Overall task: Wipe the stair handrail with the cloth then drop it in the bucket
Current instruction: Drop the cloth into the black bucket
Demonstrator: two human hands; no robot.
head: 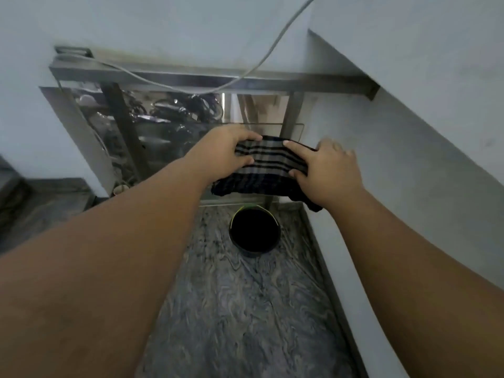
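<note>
Head view looks down on our two bare arms reaching forward over a marbled grey floor (245, 309). Our left hand (218, 152) and right hand (327, 170) hold a dark striped cloth (261, 170) between them, stretched flat at chest-front height. The left fingers curl over the cloth's left edge, thumb below, gripping it. The right hand pinches the cloth's right edge, with the index finger lying across the striped top and the thumb under the fold; its other fingers are blurred, so we cannot tell how they sit. A loose corner of the cloth hangs below the right wrist. Straight beneath the cloth, on the floor, stands a dark round bucket (255, 234) with a thin yellow-green rim, well apart from the hands. Behind the cloth runs a steel handrail (272, 83) above a glass panel (169, 126), and a pale cable (191, 90) drapes across the rail.
</note>
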